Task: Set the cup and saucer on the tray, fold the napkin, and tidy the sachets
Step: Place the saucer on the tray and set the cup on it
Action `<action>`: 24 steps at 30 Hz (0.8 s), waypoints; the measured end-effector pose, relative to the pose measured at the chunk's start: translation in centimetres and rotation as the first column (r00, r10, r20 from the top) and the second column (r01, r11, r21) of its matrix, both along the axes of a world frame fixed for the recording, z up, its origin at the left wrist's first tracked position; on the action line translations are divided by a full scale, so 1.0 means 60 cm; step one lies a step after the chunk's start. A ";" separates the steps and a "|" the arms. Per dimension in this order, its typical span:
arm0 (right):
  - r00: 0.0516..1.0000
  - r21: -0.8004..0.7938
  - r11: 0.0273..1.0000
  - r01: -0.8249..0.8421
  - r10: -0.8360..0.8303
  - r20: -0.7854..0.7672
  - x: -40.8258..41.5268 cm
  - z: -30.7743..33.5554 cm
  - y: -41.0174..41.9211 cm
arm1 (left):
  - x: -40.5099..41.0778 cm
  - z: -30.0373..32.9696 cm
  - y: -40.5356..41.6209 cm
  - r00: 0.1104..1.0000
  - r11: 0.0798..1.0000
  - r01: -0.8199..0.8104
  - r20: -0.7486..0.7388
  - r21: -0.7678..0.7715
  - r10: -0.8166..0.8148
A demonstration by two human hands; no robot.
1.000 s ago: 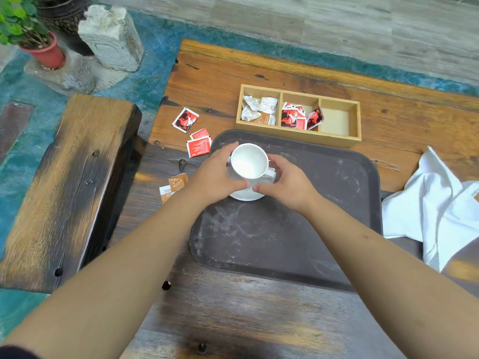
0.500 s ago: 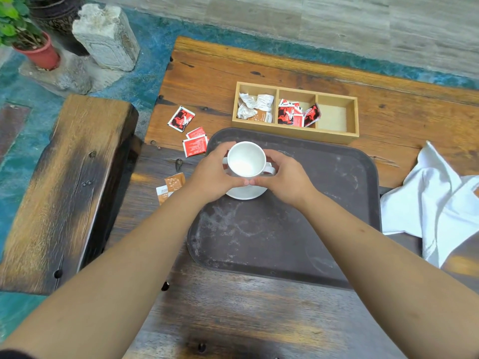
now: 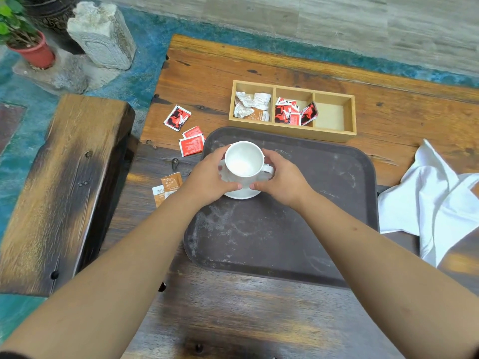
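Note:
A white cup [image 3: 244, 159] stands on a white saucer [image 3: 242, 194] at the far left part of the dark brown tray [image 3: 298, 229]. My left hand [image 3: 207, 177] grips the saucer's left side and my right hand [image 3: 283, 177] its right side, thumbs nearly meeting at the front rim. The cup's handle points right. A crumpled white napkin [image 3: 438, 200] lies right of the tray. Red sachets [image 3: 190, 145], a red-black sachet [image 3: 177, 117] and orange sachets [image 3: 167, 187] lie loose left of the tray.
A wooden three-part box [image 3: 334, 134] sits behind the tray; its left part holds white and orange sachets, its middle part red ones. A wooden bench [image 3: 59, 187] stands on the left. A potted plant [image 3: 28, 45] and a stone block [image 3: 101, 35] stand on the floor beyond.
Both hands stay on the saucer with the cup. My thumbs have drawn closer together at the saucer's front rim; the cup and saucer sit at about the same spot on the tray.

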State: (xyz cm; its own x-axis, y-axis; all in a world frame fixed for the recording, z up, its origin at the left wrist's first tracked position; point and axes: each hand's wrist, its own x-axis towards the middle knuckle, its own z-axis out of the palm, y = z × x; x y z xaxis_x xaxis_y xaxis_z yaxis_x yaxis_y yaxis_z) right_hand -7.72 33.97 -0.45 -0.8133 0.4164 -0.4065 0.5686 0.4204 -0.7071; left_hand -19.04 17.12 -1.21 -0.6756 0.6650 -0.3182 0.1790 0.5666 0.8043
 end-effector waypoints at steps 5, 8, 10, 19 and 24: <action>1.000 0.040 0.999 -0.008 0.009 -0.023 0.001 -0.004 -0.006 | 0.003 -0.008 -0.005 1.000 1.000 -0.009 -0.014 -0.018 0.009; 0.999 0.038 0.999 -0.001 0.003 -0.036 0.000 -0.004 -0.010 | 0.002 -0.011 -0.007 1.000 1.000 -0.008 -0.015 -0.004 0.008; 0.999 0.043 0.999 0.000 0.002 -0.039 -0.002 -0.003 -0.011 | 0.001 -0.013 -0.007 1.000 1.000 -0.008 -0.012 0.006 0.008; 0.999 0.053 0.999 -0.006 0.009 -0.052 -0.007 -0.001 -0.013 | 0.001 -0.022 -0.007 1.000 0.999 -0.020 -0.005 0.037 0.020; 0.998 0.060 0.998 -0.006 0.010 -0.058 -0.007 -0.002 -0.013 | 0.003 -0.022 -0.008 1.000 0.998 -0.028 0.012 0.049 0.028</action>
